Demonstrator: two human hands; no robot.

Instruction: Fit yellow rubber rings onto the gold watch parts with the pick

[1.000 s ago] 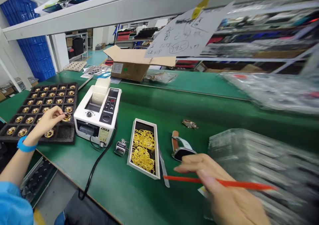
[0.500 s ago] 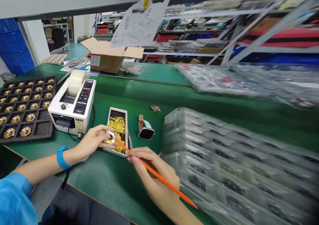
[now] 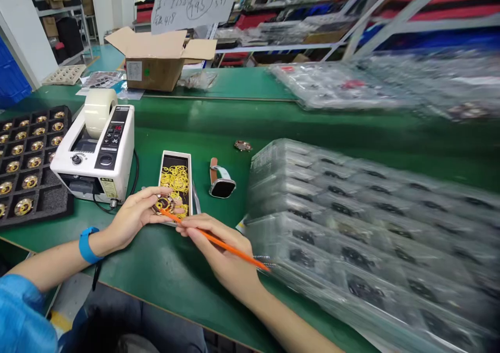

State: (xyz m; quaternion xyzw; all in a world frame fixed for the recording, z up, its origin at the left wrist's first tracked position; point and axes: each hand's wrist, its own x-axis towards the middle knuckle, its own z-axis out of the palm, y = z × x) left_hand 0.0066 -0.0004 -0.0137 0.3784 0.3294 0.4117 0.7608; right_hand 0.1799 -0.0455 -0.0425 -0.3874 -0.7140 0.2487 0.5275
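My left hand (image 3: 133, 216), with a blue wristband, pinches a small round gold-and-black part (image 3: 164, 204) just over the near end of a narrow white box of yellow rings (image 3: 176, 178). My right hand (image 3: 219, 249) grips a thin orange stick (image 3: 219, 242) like a pencil, its tip touching the round part. Both hands hover low over the green bench top (image 3: 175, 269).
A white tape dispenser (image 3: 96, 150) stands left of the box, and a black foam tray of gold parts (image 3: 23, 160) is further left. A smartwatch (image 3: 221, 181) and one loose round part (image 3: 242, 146) lie behind. Stacks of clear plastic trays (image 3: 351, 223) fill the right. A cardboard box (image 3: 158, 61) sits at the back.
My left hand took a gold part from the foam tray and carried it right to the ring box. My right hand brought the orange stick's tip onto it. The view shifted right.
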